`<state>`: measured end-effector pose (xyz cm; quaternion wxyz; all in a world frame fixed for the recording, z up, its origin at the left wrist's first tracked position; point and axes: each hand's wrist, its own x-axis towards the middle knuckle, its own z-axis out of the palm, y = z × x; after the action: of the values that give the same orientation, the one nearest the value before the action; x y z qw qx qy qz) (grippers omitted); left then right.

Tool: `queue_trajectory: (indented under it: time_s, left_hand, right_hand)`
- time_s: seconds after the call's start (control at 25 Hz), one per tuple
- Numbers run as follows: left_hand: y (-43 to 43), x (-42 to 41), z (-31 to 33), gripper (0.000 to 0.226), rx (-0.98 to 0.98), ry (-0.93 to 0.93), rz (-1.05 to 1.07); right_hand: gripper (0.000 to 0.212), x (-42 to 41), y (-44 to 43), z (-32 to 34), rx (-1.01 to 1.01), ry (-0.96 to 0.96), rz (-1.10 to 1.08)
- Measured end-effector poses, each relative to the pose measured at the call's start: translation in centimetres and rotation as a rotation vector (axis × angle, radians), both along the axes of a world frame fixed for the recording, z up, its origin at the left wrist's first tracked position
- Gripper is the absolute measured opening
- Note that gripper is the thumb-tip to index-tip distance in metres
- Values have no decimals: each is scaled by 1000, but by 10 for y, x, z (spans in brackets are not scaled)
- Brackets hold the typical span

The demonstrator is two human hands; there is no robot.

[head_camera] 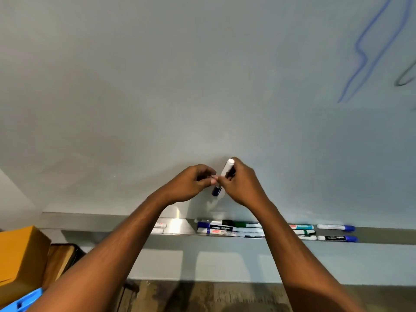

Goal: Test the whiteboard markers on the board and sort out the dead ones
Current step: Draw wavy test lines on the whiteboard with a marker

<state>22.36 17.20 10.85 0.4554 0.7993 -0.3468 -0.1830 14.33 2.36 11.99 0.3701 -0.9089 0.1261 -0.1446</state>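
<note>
The middle of the marker [225,171] is hidden inside the right hand [242,185], which is wrapped round it. Only its white end sticks up on top and its blue cap [216,191] pokes out below. The left hand [191,185] has curled fingers, and its thumb and fingertip pinch the marker just above the cap. The marker is tilted and held up in front of the board [157,86], above the tray [177,227].

The right arm crosses the tray and covers parts of the other markers [234,228]. The left arm covers most of two white ones at the tray's left end. The words on the labels are too blurry to read.

The long tray under the board holds a bunch of markers lying flat. Some have blue caps, some green, one teal, and some have black labels.

A wavy blue line [369,52] is drawn high on the right of the board. A dark line [405,81] beside it is cut off at the edge. At the bottom left sits a yellow box [20,255], and a blue bin [24,300] is cut off at the corner.
</note>
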Motion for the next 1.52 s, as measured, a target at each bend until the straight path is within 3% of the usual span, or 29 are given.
queue_trajectory:
  time_s: [0.16,0.4,0.52,0.72,0.96,1.24,1.4,1.52]
  left_hand:
    - [-38,-24,36,31,-46,-18,-243]
    - [-102,-67,95,25,-196,-540,-308]
    - [-130,-76,120,24,-223,-722,-346]
    - [-171,-100,159,27,-255,-926,-455]
    - [-205,-119,182,46,-212,-1148,-396]
    - [-233,-146,196,49,-211,-1190,-442]
    - [-201,-97,218,62,-224,-967,-47]
    - [-191,-96,245,58,-266,-1083,3]
  right_hand:
    - [27,-41,-38,41,234,-214,-126]
    - [18,-89,-82,91,444,-529,-101]
    - [10,-111,-105,115,467,-559,-7]
    - [34,-145,-135,146,604,-636,34]
    - [29,-180,-160,168,638,-591,29]
    - [29,-221,-187,179,627,-611,69]
    - [31,-271,-228,206,660,-1021,-65]
    - [22,-254,-260,220,467,-1066,-89]
